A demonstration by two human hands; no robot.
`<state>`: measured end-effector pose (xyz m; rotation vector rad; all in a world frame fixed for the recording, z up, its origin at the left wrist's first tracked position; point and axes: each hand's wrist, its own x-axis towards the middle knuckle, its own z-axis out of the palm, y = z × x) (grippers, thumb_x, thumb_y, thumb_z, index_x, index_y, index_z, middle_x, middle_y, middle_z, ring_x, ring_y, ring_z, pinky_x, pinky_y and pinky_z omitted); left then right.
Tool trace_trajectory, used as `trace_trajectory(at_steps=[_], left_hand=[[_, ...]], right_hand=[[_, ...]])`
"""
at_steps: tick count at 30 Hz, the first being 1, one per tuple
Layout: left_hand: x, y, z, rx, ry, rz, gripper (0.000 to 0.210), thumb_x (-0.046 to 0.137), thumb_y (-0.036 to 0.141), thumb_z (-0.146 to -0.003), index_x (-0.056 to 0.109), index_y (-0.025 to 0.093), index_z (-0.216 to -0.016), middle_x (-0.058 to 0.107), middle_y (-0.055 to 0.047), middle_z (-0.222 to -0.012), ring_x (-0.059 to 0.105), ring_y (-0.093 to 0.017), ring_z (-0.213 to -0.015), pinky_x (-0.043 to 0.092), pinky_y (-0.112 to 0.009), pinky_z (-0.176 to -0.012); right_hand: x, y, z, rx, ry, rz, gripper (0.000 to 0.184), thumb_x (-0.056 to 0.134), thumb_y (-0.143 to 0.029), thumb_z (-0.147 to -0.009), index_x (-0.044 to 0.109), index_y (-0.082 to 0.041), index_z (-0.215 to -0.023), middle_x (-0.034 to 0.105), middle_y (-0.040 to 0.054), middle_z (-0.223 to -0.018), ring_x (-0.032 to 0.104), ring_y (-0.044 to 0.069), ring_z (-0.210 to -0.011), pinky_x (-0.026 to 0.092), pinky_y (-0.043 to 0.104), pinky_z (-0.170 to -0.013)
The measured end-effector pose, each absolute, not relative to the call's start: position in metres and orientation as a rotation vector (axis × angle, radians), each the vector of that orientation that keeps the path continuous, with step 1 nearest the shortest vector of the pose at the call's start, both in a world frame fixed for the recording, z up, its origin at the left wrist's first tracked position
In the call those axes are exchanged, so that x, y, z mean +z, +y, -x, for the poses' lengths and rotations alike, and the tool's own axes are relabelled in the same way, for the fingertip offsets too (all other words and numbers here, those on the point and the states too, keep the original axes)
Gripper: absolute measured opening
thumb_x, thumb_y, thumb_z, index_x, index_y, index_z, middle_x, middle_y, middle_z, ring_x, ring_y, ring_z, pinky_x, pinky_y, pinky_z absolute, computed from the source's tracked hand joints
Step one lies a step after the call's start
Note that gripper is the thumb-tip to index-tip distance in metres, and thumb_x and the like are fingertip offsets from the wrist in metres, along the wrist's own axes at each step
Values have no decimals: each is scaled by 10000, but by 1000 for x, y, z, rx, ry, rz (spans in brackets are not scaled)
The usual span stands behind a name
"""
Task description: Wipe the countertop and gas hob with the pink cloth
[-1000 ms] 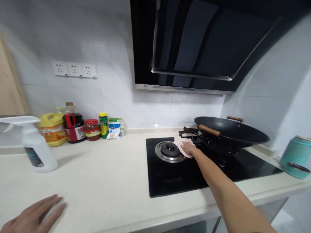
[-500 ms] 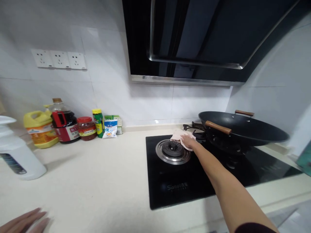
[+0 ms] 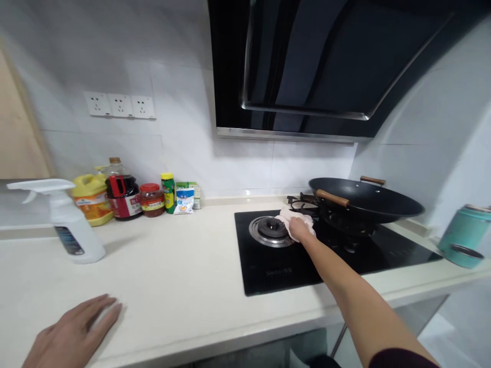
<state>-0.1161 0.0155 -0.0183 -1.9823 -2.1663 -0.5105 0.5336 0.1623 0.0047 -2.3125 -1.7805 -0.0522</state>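
Observation:
My right hand is closed on a pale pink cloth and presses it against the black glass gas stove. The cloth lies at the right edge of the left burner, bunched up under my fingers. On the countertop at the lower left, my left hand rests palm down, fingers stretched, holding nothing. A white spray bottle stands beyond it. Just right of the cloth, a large black wok with wooden handles sits over the right burner.
Along the wall stand a yellow jug, a dark sauce bottle, a red-lidded jar, a green shaker and a small white packet. A range hood hangs above. A teal canister stands at the right.
The view has shifted, bringing more of my left hand, the spray bottle and the teal canister into frame. My right hand has drawn slightly nearer with the cloth, which is now more bunched.

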Motion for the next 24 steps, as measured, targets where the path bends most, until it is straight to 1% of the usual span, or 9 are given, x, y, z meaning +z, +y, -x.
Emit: trace_trajectory(at_steps=[3, 5, 7, 10, 13, 17, 19, 22, 24], left_hand=[[-2, 5, 104, -473, -2224, 2038, 604, 341, 626, -886, 742, 264, -1155, 702, -27, -1338, 618, -293, -1260, 453, -408, -1061], [4, -1, 97, -441, -2239, 2057, 613, 334, 614, -908, 715, 235, -1204, 679, -46, -1373, 590, -296, -1293, 435, -401, -1067], [8, -7, 92, -430, -2225, 2086, 615, 328, 588, -935, 688, 196, -1244, 654, -75, -1403, 559, -300, -1323, 411, -399, -1077], [10, -12, 87, -427, -2183, 2107, 599, 327, 541, -965, 662, 156, -1278, 631, -119, -1420, 526, -306, -1348, 386, -412, -1078], [10, -12, 87, -416, -2158, 2127, 591, 329, 537, -977, 658, 161, -1292, 607, -125, -1446, 502, -314, -1369, 379, -436, -1076], [6, -8, 89, -415, -2138, 2138, 558, 346, 531, -979, 665, 205, -1300, 593, -110, -1466, 487, -314, -1386, 381, -458, -1075], [2, -5, 83, -441, -2104, 2162, 527, 368, 513, -973, 679, 229, -1290, 594, -105, -1465, 494, -313, -1382, 389, -462, -1070], [-5, -2, 59, -534, -1939, 2289, 499, 421, 519, -954, 706, 247, -1261, 599, -117, -1456, 497, -310, -1383, 388, -471, -1092], [-11, -2, 35, -581, -1805, 2376, 487, 450, 545, -946, 712, 276, -1255, 604, -109, -1451, 503, -306, -1382, 390, -482, -1105]], right_hand=[[2, 143, -524, -23, -1566, 2446, 530, 280, -373, -1026, 528, -139, -1432, 501, 240, -1461, 440, 376, -1387, 347, 574, -1088], [0, 128, -516, -23, -1500, 2484, 555, 210, -359, -1028, 525, -138, -1428, 496, 235, -1466, 435, 375, -1390, 330, 576, -1097], [-1, 110, -507, -37, -1481, 2498, 572, 179, -375, -1031, 531, -138, -1413, 508, 233, -1450, 440, 380, -1381, 321, 583, -1097], [0, 82, -493, -79, -1524, 2484, 572, 208, -414, -1026, 547, -107, -1370, 518, 260, -1414, 460, 406, -1348, 333, 592, -1071], [4, 57, -478, -114, -1622, 2429, 551, 268, -448, -1015, 557, -106, -1335, 535, 268, -1381, 502, 411, -1291, 358, 581, -1040], [7, 29, -452, -145, -1774, 2312, 522, 326, -489, -998, 561, -145, -1313, 557, 236, -1353, 521, 401, -1250, 365, 561, -1030], [5, 17, -433, -141, -1885, 2220, 509, 377, -525, -980, 575, -168, -1284, 573, 209, -1340, 522, 376, -1236, 370, 523, -1039], [-1, 8, -398, -103, -2135, 1962, 508, 423, -571, -962, 574, -202, -1276, 587, 171, -1324, 525, 334, -1201, 377, 477, -1047], [-2, 12, -377, -61, -2283, 1763, 530, 426, -585, -965, 549, -210, -1319, 562, 163, -1364, 498, 330, -1235, 354, 481, -1078]])
